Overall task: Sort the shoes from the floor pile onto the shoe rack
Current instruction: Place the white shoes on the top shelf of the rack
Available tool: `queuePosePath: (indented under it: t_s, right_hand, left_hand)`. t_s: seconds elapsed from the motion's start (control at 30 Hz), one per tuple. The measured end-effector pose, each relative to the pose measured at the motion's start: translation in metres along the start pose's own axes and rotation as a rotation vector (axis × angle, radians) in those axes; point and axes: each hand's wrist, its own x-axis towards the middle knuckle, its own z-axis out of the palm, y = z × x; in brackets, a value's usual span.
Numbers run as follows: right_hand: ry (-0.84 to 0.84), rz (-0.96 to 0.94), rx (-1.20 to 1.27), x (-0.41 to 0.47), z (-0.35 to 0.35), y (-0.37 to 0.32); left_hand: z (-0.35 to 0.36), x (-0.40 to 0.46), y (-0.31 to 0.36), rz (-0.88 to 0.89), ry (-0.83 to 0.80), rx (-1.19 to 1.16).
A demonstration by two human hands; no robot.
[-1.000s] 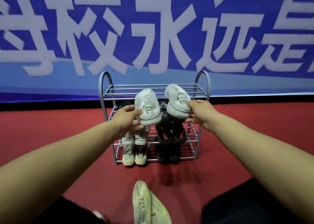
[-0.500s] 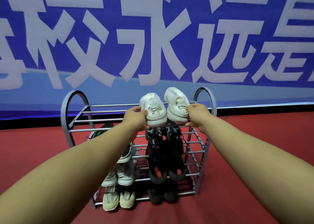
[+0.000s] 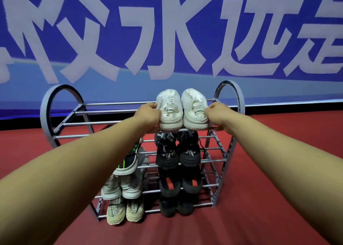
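Observation:
Two white sneakers rest side by side on the top shelf of the grey metal shoe rack (image 3: 61,123), heels toward me. My left hand (image 3: 149,114) grips the left white sneaker (image 3: 169,111) at its left side. My right hand (image 3: 216,113) grips the right white sneaker (image 3: 194,109) at its right side. Below them a black pair (image 3: 177,152) fills the second shelf, another dark pair (image 3: 181,185) the third and a black pair the bottom. On the left stand a grey pair (image 3: 120,187), a beige pair (image 3: 125,210) and a grey-black shoe with green accents (image 3: 130,161).
The rack stands on a red floor (image 3: 259,189) in front of a blue banner with large white characters (image 3: 167,31). The left half of the top shelf holds no shoes. My forearms cross the lower part of the view.
I have moved closer and lowered the two white sneakers onto the right side of the top shelf. The yellow-green shoe on the floor has left the view.

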Motion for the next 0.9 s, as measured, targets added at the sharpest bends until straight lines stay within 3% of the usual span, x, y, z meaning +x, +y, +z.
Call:
queuePosePath:
  t_s: [0.1, 0.27, 0.4, 0.5, 0.6, 0.67, 0.77, 0.9]
  right_hand:
    - [-0.018, -0.013, -0.125, -0.004, -0.001, 0.006]
    - [-0.052, 0.019, -0.073, -0.016, -0.003, 0.001]
    - [0.15, 0.003, -0.098, -0.036, 0.002, -0.005]
    - [0.288, -0.083, -0.048, -0.066, 0.017, -0.006]
    - [0.284, -0.143, 0.051, -0.098, 0.045, 0.001]
    - [0.283, -0.158, 0.119, -0.118, 0.071, 0.01]
    - [0.196, -0.129, 0.135, -0.147, 0.122, 0.032]
    - [-0.077, 0.168, 0.369, -0.185, 0.196, 0.071]
  left_hand:
    - [0.001, -0.003, -0.001, 0.021, 0.005, 0.047]
    - [0.001, -0.013, -0.002, 0.063, 0.017, 0.168]
    - [-0.001, -0.028, 0.0, 0.05, -0.019, 0.184]
    - [-0.005, -0.052, -0.003, 0.165, 0.141, 0.273]
    - [-0.008, -0.084, -0.021, 0.276, 0.292, 0.155]
    - [-0.007, -0.105, -0.042, 0.305, 0.305, 0.129]
    - [-0.003, -0.133, -0.089, 0.264, 0.257, 0.104]
    - [0.003, -0.164, -0.169, 0.053, 0.259, 0.05]
